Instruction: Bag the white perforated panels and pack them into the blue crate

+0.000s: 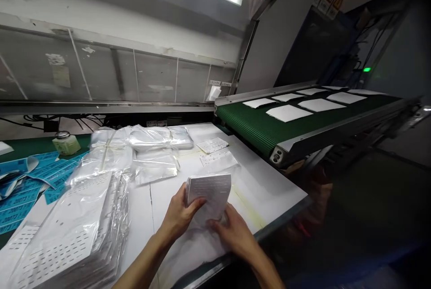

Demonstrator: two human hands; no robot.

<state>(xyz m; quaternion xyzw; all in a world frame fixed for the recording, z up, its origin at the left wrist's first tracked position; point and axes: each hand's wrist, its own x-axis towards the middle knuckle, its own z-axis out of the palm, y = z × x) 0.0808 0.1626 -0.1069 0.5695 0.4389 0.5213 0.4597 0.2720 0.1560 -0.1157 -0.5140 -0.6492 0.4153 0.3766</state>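
Between my two hands, above the table's white surface, is an upright, tilted stack of printed paper with rows of fine lines. My left hand grips its left edge, thumb across the front. On the lower right side, my right hand closes around it, with the thumb at the front. The lower part looks glossy, perhaps clear plastic; I cannot tell whether a bag covers it. Just beyond lie two printed slips. To the left, a pile of bagged white sheets with dash marks rests on the table.
Bundled clear plastic bags lie at the table's back left. Blue printed label sheets and a small jar are farther left. A green conveyor belt at the right carries several white flat pieces; its metal end overhangs the table.
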